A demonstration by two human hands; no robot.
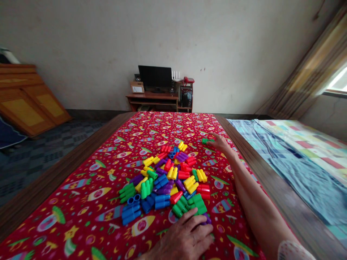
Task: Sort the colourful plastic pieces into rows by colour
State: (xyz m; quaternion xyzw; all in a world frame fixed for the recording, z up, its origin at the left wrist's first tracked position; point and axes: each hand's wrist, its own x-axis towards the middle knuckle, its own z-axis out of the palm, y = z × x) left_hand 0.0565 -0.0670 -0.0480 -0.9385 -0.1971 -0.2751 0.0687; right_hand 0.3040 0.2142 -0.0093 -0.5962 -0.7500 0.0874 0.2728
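Note:
A loose heap of plastic building blocks (162,180) in red, yellow, green, blue and purple lies on a red patterned cloth (89,213). Each block looks like short joined tubes. My right hand (221,143) reaches past the heap to the far right, thumb and fingers at a green block (205,141) lying apart from the others; the index finger stretches above it. Close to me, my left hand (189,233) rests palm down with fingers spread, beside green blocks (199,204). A purple block (207,219) shows partly from under its fingertips.
Dark wooden table edges (252,159) flank the cloth. A bed with a blue cover (282,169) stands to the right. Beyond the table, a desk (151,96) holds a monitor (155,77) and a red telephone (188,79). A wooden cabinet (32,97) is at left.

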